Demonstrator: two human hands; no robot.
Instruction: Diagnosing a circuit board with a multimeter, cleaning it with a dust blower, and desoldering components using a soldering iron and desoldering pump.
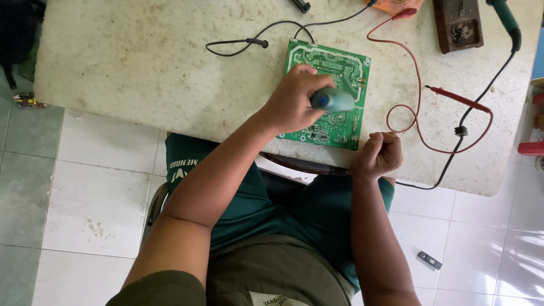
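Observation:
A green circuit board [331, 62] lies solder side up on the pale stone table [141, 62]. My left hand [292, 102] hovers over the board's near half, closed round a teal tool with a blue end cap [331, 100]. The tool's tip is hidden. My right hand [378, 153] rests as a loose fist on the table's near edge, just right of the board's corner, with nothing seen in it.
A red probe [459, 99] with its looping red lead lies to the right. A black probe [255, 42] and lead lie behind the board. A brown holder [458, 24] and a green-handled tool [506, 20] sit at the back right. A small black object [429, 260] lies on the tiled floor.

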